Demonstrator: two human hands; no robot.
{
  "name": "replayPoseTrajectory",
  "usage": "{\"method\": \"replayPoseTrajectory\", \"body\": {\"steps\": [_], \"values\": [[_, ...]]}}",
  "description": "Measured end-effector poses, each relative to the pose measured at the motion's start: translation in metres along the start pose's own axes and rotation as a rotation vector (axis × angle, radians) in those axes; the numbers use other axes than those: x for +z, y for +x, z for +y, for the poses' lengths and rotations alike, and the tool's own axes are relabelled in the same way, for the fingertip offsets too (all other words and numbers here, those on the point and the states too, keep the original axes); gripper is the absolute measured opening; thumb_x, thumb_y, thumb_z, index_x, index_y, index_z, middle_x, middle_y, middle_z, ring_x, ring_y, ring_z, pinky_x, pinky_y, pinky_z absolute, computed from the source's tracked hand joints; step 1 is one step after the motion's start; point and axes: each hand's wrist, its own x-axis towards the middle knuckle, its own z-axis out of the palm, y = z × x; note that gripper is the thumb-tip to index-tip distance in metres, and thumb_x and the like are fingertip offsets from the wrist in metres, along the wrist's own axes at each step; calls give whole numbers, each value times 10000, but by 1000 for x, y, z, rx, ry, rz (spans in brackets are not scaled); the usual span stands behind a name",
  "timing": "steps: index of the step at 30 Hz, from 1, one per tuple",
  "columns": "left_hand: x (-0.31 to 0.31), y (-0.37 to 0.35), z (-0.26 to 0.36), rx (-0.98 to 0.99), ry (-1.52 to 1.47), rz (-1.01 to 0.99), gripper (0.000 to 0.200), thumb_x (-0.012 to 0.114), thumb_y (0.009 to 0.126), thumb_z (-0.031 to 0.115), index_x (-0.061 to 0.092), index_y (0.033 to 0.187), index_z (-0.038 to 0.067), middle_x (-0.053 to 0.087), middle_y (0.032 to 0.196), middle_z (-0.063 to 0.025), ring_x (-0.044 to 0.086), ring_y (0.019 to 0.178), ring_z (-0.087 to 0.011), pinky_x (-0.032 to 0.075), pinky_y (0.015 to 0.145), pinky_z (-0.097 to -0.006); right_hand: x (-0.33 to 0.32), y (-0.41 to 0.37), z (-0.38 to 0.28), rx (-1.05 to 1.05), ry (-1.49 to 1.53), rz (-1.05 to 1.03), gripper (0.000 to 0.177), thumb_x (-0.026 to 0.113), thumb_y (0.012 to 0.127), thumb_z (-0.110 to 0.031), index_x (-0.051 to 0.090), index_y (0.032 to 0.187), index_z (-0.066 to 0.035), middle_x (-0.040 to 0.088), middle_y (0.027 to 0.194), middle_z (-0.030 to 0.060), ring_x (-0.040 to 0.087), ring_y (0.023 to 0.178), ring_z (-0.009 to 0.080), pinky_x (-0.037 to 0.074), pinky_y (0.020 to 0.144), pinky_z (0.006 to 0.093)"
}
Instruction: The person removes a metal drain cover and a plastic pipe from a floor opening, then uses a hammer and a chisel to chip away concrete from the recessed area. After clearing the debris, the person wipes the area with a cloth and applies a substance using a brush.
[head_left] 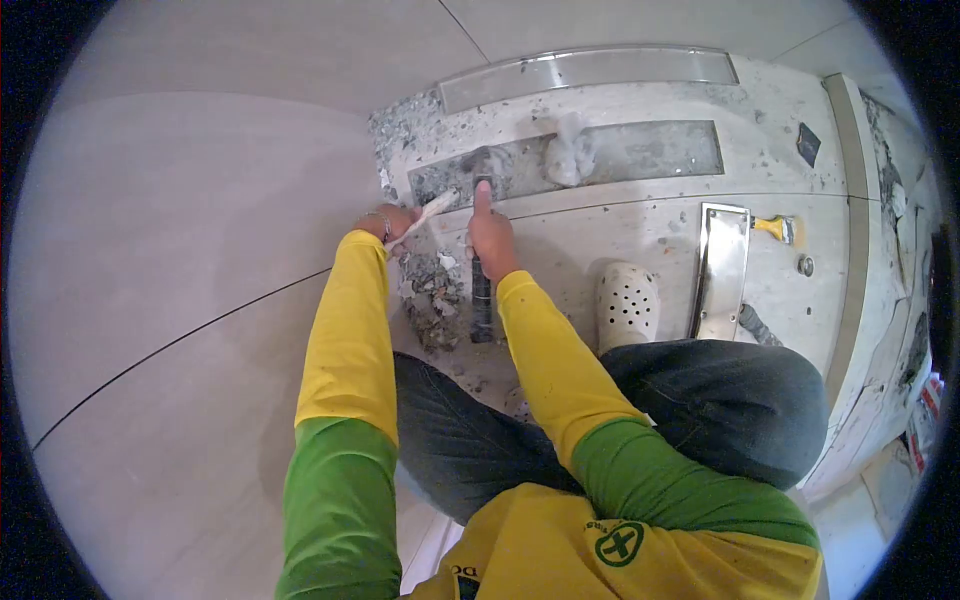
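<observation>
My right hand (491,240) is closed around the black handle of a hammer (481,300), thumb laid along the shaft. The hammer's dark head, partly blurred, is over the left part of a long recessed channel (655,150) in the tiled floor. To its left, my left hand (393,224) grips a whitish, chisel-like tool (436,206), whose far end points into the channel's left end. Grey rubble (432,298) lies heaped just below my left hand. A crumpled white wad (570,157) sits in the channel, right of the hammer head.
A metal strip (590,68) runs along the far side. To the right lie a shiny metal cover (722,265), a yellow-handled brush (770,227), a round metal piece (805,265) and a dark square chip (808,145). A white clog (628,300) is by my knee; a raised ledge (855,200) borders the right.
</observation>
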Motion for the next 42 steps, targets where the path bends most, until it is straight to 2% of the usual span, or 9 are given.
{"method": "replayPoseTrajectory", "body": {"steps": [13,19,22,24,27,33,34,36,42], "values": [[-15,-20,42,-46,196,56,536,498,973,478,634,1157,-7,644,1169,-149,649,915,-262,557,661,-385,-5,-6,-10,118,86,103,934,268,900,-780,624,781,75,642,751,215,637,670,315,498,645,436],[-7,33,39,156,784,155,474,553,923,423,649,1220,66,616,1286,-166,586,1198,-347,507,936,-426,-23,-15,-15,230,159,-211,747,330,901,-768,489,660,-79,443,544,30,453,426,188,411,444,350],[-11,-19,81,185,824,231,597,513,916,556,642,1230,64,656,1219,-161,601,1180,-348,447,1001,-478,-17,-5,-4,191,147,-126,952,225,878,-816,597,712,45,597,638,158,583,563,273,470,595,445],[-18,1,71,350,722,419,537,567,909,532,677,1144,62,716,1047,-165,692,937,-344,547,788,-474,-17,1,2,242,68,-60,1030,233,878,-814,646,915,129,663,847,253,645,792,338,491,757,451],[-33,-19,65,24,156,-32,449,593,913,521,651,933,77,638,767,-93,559,554,-204,452,417,-363,-13,13,10,217,65,-40,1066,231,892,-793,593,1114,184,619,1110,350,597,1071,413,439,944,448],[-10,8,-6,39,179,34,521,514,935,553,678,1025,67,683,922,-149,661,689,-265,531,526,-422,-8,-23,-32,56,89,-77,1024,258,910,-761,578,1161,179,556,1238,372,517,1217,464,391,1029,450],[-11,8,-10,20,146,-1,546,489,941,562,686,1051,65,695,974,-173,698,743,-283,556,563,-440,0,-20,-24,54,87,-79,1024,258,910,-761,578,1161,179,556,1238,372,517,1217,464,391,1029,450],[-4,24,-18,87,238,33,522,474,956,533,688,1052,67,700,946,-178,702,735,-285,558,560,-449,15,-16,-7,-142,-52,110,796,322,938,-716,572,673,-9,552,627,93,516,563,217,432,565,366],[1,14,-31,57,-12,54,495,381,1013,481,649,1049,67,692,818,-140,656,578,-237,516,448,-422,13,-8,30,36,-127,-60,859,309,915,-756,611,761,33,597,705,137,549,650,263,443,647,401]]}}
